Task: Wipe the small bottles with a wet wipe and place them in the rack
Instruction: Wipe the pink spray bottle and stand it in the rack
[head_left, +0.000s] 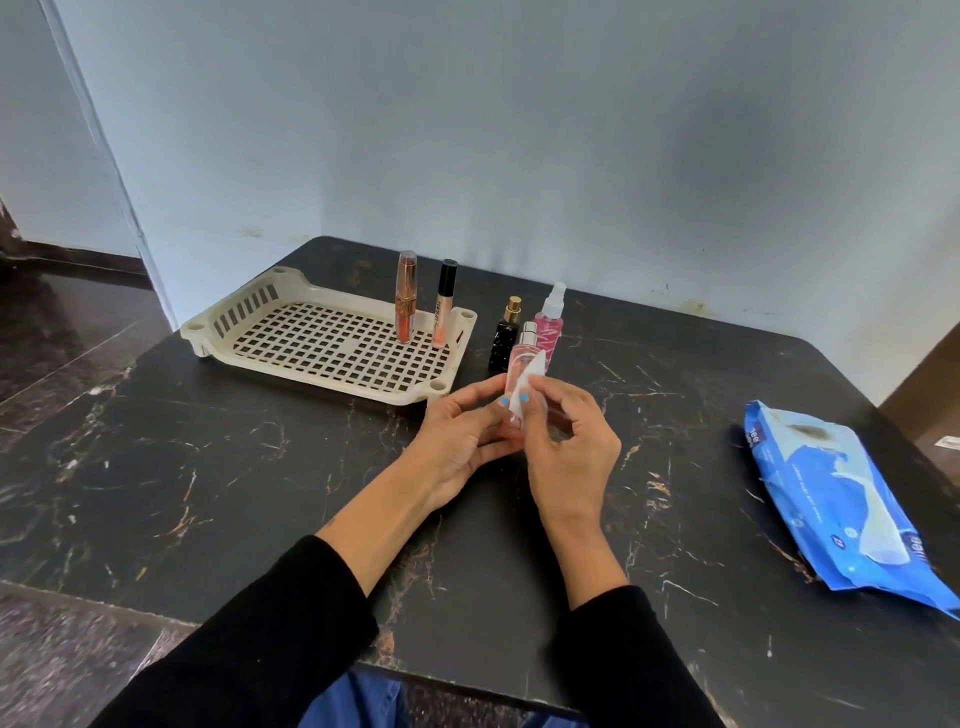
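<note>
A black marbled counter (208, 467) stands against a pale wall, and the cream rack (332, 345) lies toward its far left. Everything else I place from that rack. Well to the right of it, near the counter's right edge, lies a blue wipe pack (841, 499). Just in front of the rack's near right corner, the person's two hands meet above the counter, black sleeves pushed back from the wrists. The left hand (457, 441) holds a clear pink bottle (522, 364) upright, its fingers curled round the lower part. The right hand (566, 441) pinches a white wipe (530, 382) against the bottle's side, thumb and fingers closed on it. Inside the rack, at its far right end, two slim tubes stand upright: a copper tube (405, 299) and, just right of it, a black-capped tube (444, 304). Just right of the rack, on the counter, stand a black bottle (505, 335) with a gold cap and a pink spray (550, 322) close beside it.
</note>
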